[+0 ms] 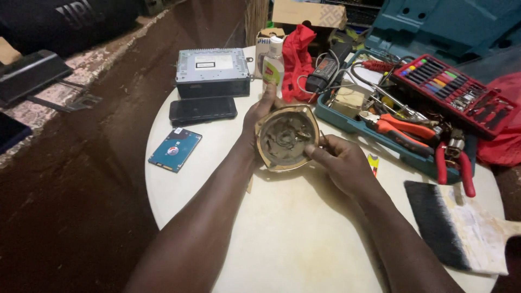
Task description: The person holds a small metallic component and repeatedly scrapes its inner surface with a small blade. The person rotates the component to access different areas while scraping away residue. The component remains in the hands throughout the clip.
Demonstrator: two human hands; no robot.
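The person is holding a small rounded part (284, 138) with both hands, a little above the round white desk (293, 239), near its middle. The part is looking like a shallow tan shell, open toward the camera, and its inside is covered with grey dirt or dust; small metal pieces are showing in it, but they are too blurred to name.

The left hand (259, 111) is gripping the upper left rim of the shell, with the fingers going behind it. The right hand (339, 160) is closing on the lower right rim, with the thumb lying on the edge. Both hands are closed on the shell, and neither is holding any tool.

As I judge it, the work is at an early or middle point: the shell is already opened and taken in hand for looking, but the dirt is still sitting inside, so the cleaning or repair itself seems not yet done.

Around the hands many things are lying. A wide paint brush (461, 225) is resting on the right edge of the desk, well apart from the shell. Red pliers (401, 130) are lying in a blue tool tray (339, 119), and a red screwdriver kit (453, 89) is beside it. Behind the shell a small bottle (273, 65) is standing. To the left are lying a hard drive (175, 150), a dark phone (202, 109) and a grey car stereo unit (213, 71).
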